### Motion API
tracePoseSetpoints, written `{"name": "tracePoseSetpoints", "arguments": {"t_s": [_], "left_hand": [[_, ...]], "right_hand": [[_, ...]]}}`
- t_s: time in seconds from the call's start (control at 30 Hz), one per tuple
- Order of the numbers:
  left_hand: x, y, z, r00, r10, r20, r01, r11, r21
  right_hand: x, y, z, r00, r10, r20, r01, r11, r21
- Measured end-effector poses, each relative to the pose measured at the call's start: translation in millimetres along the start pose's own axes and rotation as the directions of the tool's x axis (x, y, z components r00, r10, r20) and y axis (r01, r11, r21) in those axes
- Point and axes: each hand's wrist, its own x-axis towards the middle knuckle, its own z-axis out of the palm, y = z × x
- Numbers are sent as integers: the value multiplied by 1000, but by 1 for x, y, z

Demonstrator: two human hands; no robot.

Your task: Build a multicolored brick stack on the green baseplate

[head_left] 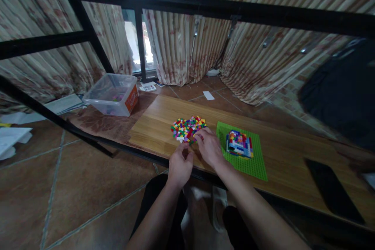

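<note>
A pile of small multicoloured building bricks (187, 127) lies on the wooden board. At the pile's right front edge is my right hand (209, 146), its fingers bent and pressed together among the bricks; whatever they pinch is too small to name. My left hand (181, 166) is at the near edge of the pile, thumb and forefinger curled together, and I cannot make out what is between them. A few white bricks (180, 139) lie just beyond its fingertips. To the right, a green baseplate (254, 170) carries a layered, multicoloured brick build (238, 144).
A clear plastic bin (108, 107) with an orange label and some pieces inside stands at the left on a brown cloth (96, 125). A dark flat phone-like object (334, 189) lies on the wooden board (293, 160) at the right. Black metal bars (187, 2) cross behind.
</note>
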Motion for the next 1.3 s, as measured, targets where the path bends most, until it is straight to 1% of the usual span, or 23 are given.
{"name": "tracePoseSetpoints", "arguments": {"t_s": [0.1,0.2,0.27,0.33,0.37,0.4,0.5,0.63,0.7,0.77,0.93,1.03,1.17,1.3], "left_hand": [[2,-4,1,1000,-23,5,23,1000,-15],[5,-7,1,999,-49,6,49,998,-28],[7,-9,1,999,-53,5,53,998,-18],[8,-9,1,999,-50,10,50,999,-7],[8,-9,1,999,-46,10,46,999,-7],[9,-9,1,999,-40,11,40,999,-8],[10,-10,2,1000,-22,-4,22,1000,-11],[12,-11,5,999,-19,-41,18,1000,-19],[11,-10,5,999,-31,-40,30,999,-13],[11,-7,6,999,-40,-33,40,999,-3],[10,-1,5,998,-38,-41,39,999,29],[10,1,5,999,-35,-41,36,998,43],[9,1,4,998,-23,-55,27,997,72],[9,3,4,998,-28,-59,34,994,103]], "right_hand": [[-13,6,-20,996,65,-58,-56,989,137],[-30,24,-43,976,177,-129,-141,958,251],[-40,44,-60,938,291,-189,-226,926,301],[-48,67,-78,877,405,-259,-318,893,318],[-51,78,-86,852,441,-283,-354,883,310],[-53,88,-93,841,458,-289,-375,877,300],[-52,108,-108,876,417,-242,-375,905,200],[-46,118,-110,935,315,-167,-302,948,95],[-43,121,-108,944,295,-146,-288,955,66],[-40,122,-104,944,299,-138,-292,954,67],[-35,126,-95,925,339,-171,-321,939,124],[-34,127,-91,897,391,-206,-349,913,214],[-37,131,-91,870,446,-208,-365,869,336],[-39,134,-92,851,468,-239,-371,857,357]]}}
